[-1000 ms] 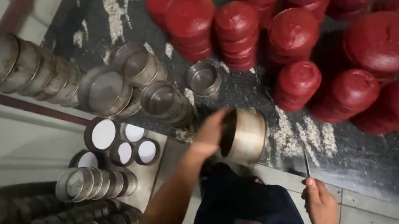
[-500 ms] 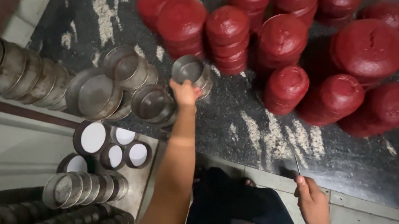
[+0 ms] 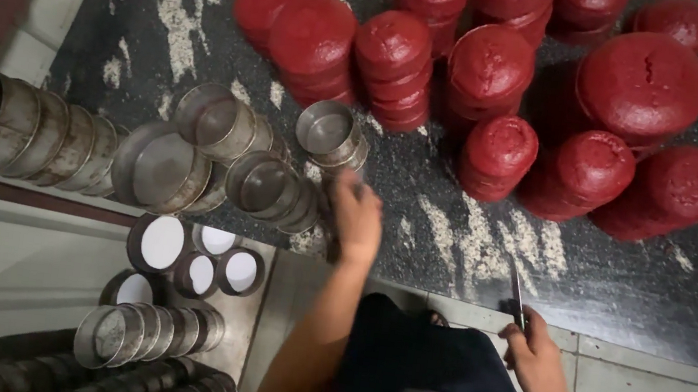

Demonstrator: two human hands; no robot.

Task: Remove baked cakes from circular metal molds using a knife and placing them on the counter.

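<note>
Two hands in view. My left hand (image 3: 357,217) hovers with loose fingers holding nothing, just beside the small tin (image 3: 329,133) on the dark surface (image 3: 453,228). My right hand (image 3: 536,355) grips a knife (image 3: 517,296), blade up. I judge the blade best kept away from the red cakes (image 3: 499,148).

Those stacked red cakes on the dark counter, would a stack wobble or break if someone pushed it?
Probably. The red cake stacks stand several layers high with uneven edges, so a shove could slide or tip them. The big cake has a cracked top, which hints at a soft, crumbly texture. They look light for their size, so they are likely best lifted from beneath.
</note>
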